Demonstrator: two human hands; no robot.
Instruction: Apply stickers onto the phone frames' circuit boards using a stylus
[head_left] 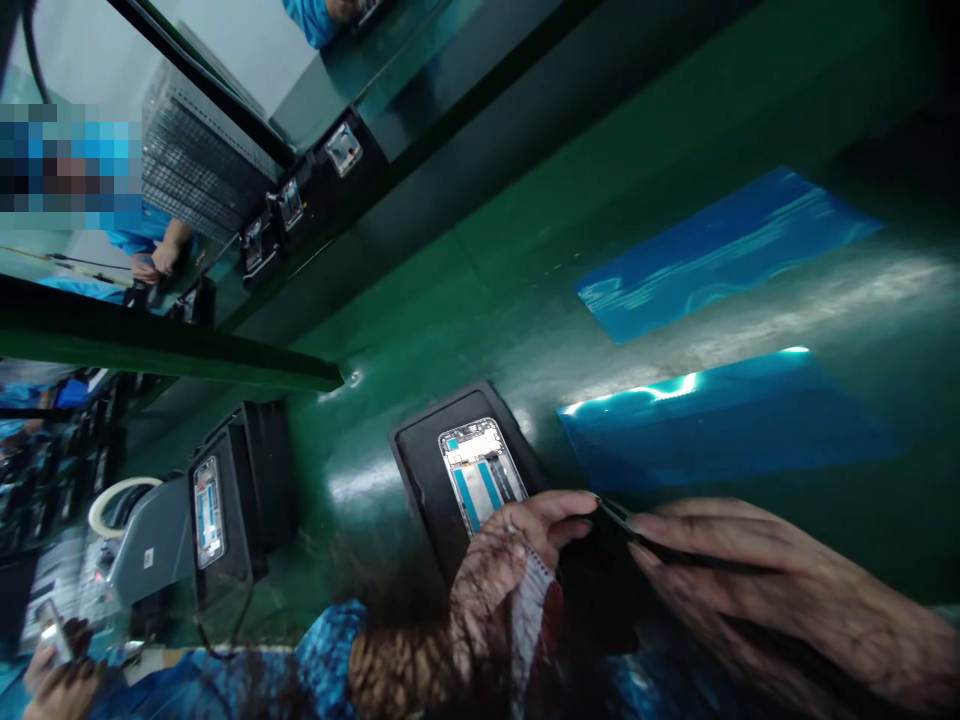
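Observation:
The view is tilted sideways. My left hand (525, 530) comes up from the bottom edge, its fingertips just past the lower corner of a phone frame (480, 475) with exposed insides and blue strips. That frame lies in a black holder (420, 480) on the green bench top (465, 320). My right hand (720, 570) grips a thin dark strip (675, 547), possibly a tool, whose tip ends at my left fingertips. I cannot tell whether my left hand holds it too. Two blue film sheets (727, 255) (720, 430) lie beyond my hands.
A second black holder (240, 490) with a phone frame stands left, beside a grey machine (150, 540) and a tape roll (120, 505). Several holders (291, 205) line a rail. A co-worker's hand (154, 260) and another person's hand (56, 680) appear at the left.

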